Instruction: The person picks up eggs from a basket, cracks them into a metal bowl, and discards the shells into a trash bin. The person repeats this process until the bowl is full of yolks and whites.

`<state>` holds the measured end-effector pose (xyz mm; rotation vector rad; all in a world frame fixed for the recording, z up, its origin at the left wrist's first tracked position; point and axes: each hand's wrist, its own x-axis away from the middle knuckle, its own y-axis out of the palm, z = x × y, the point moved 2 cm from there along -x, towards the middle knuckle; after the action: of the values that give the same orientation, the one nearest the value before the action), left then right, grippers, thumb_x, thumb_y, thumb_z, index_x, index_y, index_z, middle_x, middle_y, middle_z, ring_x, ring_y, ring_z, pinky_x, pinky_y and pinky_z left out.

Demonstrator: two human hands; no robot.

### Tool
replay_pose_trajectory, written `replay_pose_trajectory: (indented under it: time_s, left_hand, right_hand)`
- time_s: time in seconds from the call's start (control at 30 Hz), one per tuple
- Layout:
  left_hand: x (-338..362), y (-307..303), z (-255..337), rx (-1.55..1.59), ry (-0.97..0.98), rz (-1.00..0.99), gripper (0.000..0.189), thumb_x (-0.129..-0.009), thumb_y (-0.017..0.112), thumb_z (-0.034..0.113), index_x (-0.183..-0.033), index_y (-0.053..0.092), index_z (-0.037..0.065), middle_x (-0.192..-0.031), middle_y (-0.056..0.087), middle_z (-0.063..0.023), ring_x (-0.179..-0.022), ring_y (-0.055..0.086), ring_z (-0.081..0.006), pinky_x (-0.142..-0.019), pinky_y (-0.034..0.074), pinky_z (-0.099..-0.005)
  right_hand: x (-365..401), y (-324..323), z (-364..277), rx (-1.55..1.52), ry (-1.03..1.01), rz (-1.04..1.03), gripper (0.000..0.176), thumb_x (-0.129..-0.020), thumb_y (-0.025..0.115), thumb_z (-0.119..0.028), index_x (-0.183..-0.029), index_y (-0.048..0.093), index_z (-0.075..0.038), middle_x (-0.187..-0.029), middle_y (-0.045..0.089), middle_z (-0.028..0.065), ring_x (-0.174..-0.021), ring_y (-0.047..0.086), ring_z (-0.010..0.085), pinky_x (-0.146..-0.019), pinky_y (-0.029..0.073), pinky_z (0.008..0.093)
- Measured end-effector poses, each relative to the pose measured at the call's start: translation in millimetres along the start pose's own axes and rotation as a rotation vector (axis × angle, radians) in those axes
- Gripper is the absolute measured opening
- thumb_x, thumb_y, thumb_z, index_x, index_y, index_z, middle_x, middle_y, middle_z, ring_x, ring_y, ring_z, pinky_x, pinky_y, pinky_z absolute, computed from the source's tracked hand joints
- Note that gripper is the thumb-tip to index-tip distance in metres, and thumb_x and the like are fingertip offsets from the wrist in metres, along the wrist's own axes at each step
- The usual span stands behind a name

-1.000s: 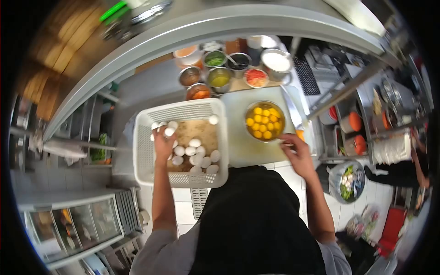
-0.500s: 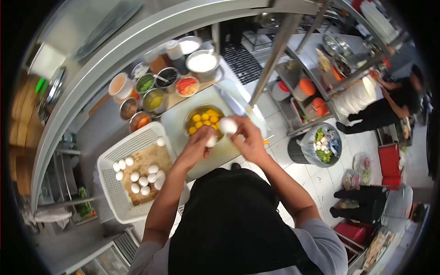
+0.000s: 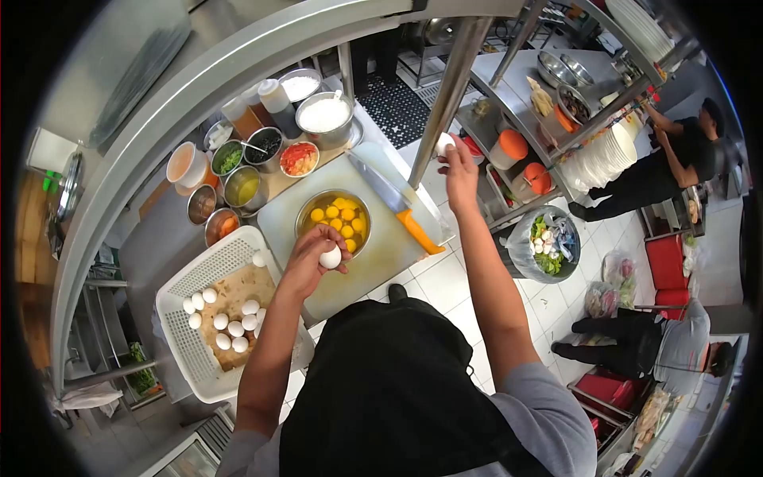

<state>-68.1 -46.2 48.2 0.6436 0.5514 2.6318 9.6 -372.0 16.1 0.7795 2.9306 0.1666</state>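
Observation:
My left hand [image 3: 306, 262] curls around a whole white egg [image 3: 330, 257], close to the near rim of a metal bowl [image 3: 299, 219]. Several raw egg yolks [image 3: 348, 215] lie in that bowl, which stands on a pale cutting board [image 3: 306, 298]. Stretched out to the right, beyond the board's edge, my right hand [image 3: 458, 171] pinches a white eggshell [image 3: 445, 144] at its fingertips; whether the shell is whole or broken is hard to see. A large knife with an orange handle [image 3: 420, 231] rests on the board, right of the bowl.
On my left, a white perforated basket [image 3: 183, 338] holds several eggs on brown cardboard. Containers of chopped ingredients, such as red pieces [image 3: 299, 158], line the back. A lined waste bin [image 3: 520, 262] stands right; metal posts [image 3: 453, 87] rise nearby. Two people work farther right.
My right hand has swung from beside the bowl out to the right with the white shell. My left hand stays near the bowl with its egg, turned more open to view.

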Motion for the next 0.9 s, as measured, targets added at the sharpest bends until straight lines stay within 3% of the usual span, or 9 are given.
replay_pose_trajectory:
  time_s: [0.1, 0.17, 0.3, 0.4, 0.63, 0.7, 0.73, 0.83, 0.9]
  left_hand:
    - [-11, -1, 7, -0.093, 0.009, 0.054, 0.014, -0.096, 0.057, 0.017, -0.101, 0.055, 0.004, -0.089, 0.060, -0.0077, -0.070, 0.064, -0.0177, -0.054, 0.053, -0.0303]
    - [-21, 6, 15, -0.233, 0.064, 0.040, 0.019, -0.096, 0.060, 0.018, -0.108, 0.057, 0.003, -0.090, 0.060, -0.0071, -0.067, 0.063, -0.0153, -0.053, 0.052, -0.0279]
    - [-37, 28, 26, -0.495, 0.165, 0.026, 0.040, -0.093, 0.066, 0.015, -0.130, 0.057, 0.002, -0.095, 0.062, -0.0058, -0.061, 0.060, -0.0081, -0.050, 0.048, -0.0213]
    - [-40, 29, 35, -0.582, 0.173, -0.081, 0.045, -0.093, 0.065, 0.015, -0.135, 0.055, 0.001, -0.100, 0.064, -0.0070, -0.060, 0.059, -0.0063, -0.050, 0.047, -0.0195]
    - [-51, -4, 24, -0.610, 0.139, -0.022, 0.040, -0.088, 0.061, 0.009, -0.127, 0.061, 0.000, -0.087, 0.068, -0.0061, -0.062, 0.061, -0.0076, -0.048, 0.047, -0.0207]
    - [-55, -14, 19, -0.604, 0.142, 0.102, 0.033, -0.087, 0.060, 0.008, -0.118, 0.063, -0.001, -0.087, 0.068, -0.0060, -0.062, 0.061, -0.0081, -0.046, 0.047, -0.0218]
    - [-56, -16, 18, -0.596, 0.122, 0.127, 0.029, -0.086, 0.060, 0.009, -0.113, 0.064, -0.001, -0.087, 0.067, -0.0057, -0.061, 0.061, -0.0086, -0.045, 0.046, -0.0222]
    - [-60, -21, 16, -0.632, 0.036, 0.178, 0.031, -0.085, 0.061, 0.010, -0.114, 0.064, -0.002, -0.086, 0.067, -0.0055, -0.060, 0.061, -0.0090, -0.045, 0.046, -0.0226]
    - [-63, -26, 15, -0.625, 0.020, 0.184, 0.032, -0.085, 0.061, 0.011, -0.114, 0.063, -0.002, -0.084, 0.067, -0.0057, -0.060, 0.061, -0.0093, -0.044, 0.045, -0.0229]
  right_hand:
    - [20, -15, -2, -0.119, 0.074, 0.082, 0.039, -0.101, 0.052, -0.027, -0.132, 0.056, -0.004, -0.103, 0.066, 0.0058, -0.081, 0.058, 0.0119, -0.067, 0.050, 0.0264]
    - [45, -17, 0, -0.159, 0.236, -0.019, 0.042, -0.101, 0.048, -0.032, -0.130, 0.057, -0.004, -0.104, 0.066, 0.0060, -0.082, 0.057, 0.0122, -0.069, 0.049, 0.0265]
    - [103, 28, -21, -0.153, 0.392, -0.486, 0.042, -0.105, 0.044, -0.034, -0.133, 0.052, -0.004, -0.100, 0.066, 0.0089, -0.081, 0.058, 0.0111, -0.070, 0.050, 0.0260]
    - [115, 61, -14, -0.165, 0.418, -0.518, 0.036, -0.105, 0.045, -0.029, -0.128, 0.052, -0.003, -0.096, 0.065, 0.0078, -0.079, 0.058, 0.0108, -0.069, 0.050, 0.0250]
    - [109, 94, -7, 0.144, 0.272, -0.707, 0.028, -0.102, 0.054, -0.023, -0.119, 0.054, -0.001, -0.090, 0.063, 0.0087, -0.071, 0.064, 0.0122, -0.063, 0.052, 0.0270]
    - [108, 100, -16, 0.310, -0.050, -0.706, 0.030, -0.096, 0.060, -0.019, -0.119, 0.057, 0.001, -0.091, 0.064, 0.0098, -0.072, 0.065, 0.0140, -0.065, 0.054, 0.0294]
    - [109, 106, -19, 0.316, -0.145, -0.703, 0.037, -0.088, 0.067, -0.014, -0.120, 0.059, 0.001, -0.096, 0.065, 0.0131, -0.071, 0.067, 0.0207, -0.068, 0.055, 0.0336]
    - [111, 120, -32, 0.566, -0.320, -0.843, 0.041, -0.082, 0.071, -0.011, -0.121, 0.061, -0.003, -0.099, 0.065, 0.0166, -0.075, 0.069, 0.0270, -0.070, 0.055, 0.0365]
    - [113, 125, -28, 0.605, -0.276, -0.837, 0.044, -0.077, 0.072, -0.012, -0.119, 0.062, -0.005, -0.100, 0.065, 0.0201, -0.081, 0.068, 0.0336, -0.073, 0.056, 0.0404]
